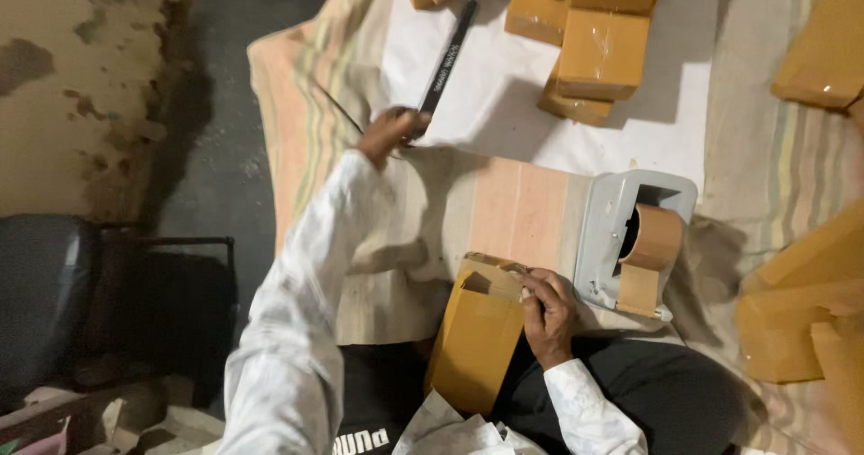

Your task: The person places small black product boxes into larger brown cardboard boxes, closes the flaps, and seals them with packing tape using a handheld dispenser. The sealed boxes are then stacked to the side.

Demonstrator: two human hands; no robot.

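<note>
My left hand (389, 135) is stretched forward and grips the end of a long black flat bar (447, 56) that lies over a white sheet (504, 104). My right hand (544, 311) holds the top edge of a brown taped cardboard box (475, 333) standing tilted on my lap, its upper flap partly open. A grey tape dispenser (598, 239) with a brown tape roll (652, 237) stands just right of that box.
Several brown taped boxes are stacked at the top (601, 52) and along the right side (796, 324) on a striped cloth (513, 207). Dark floor and a stained wall lie left, with a black chair (45, 293).
</note>
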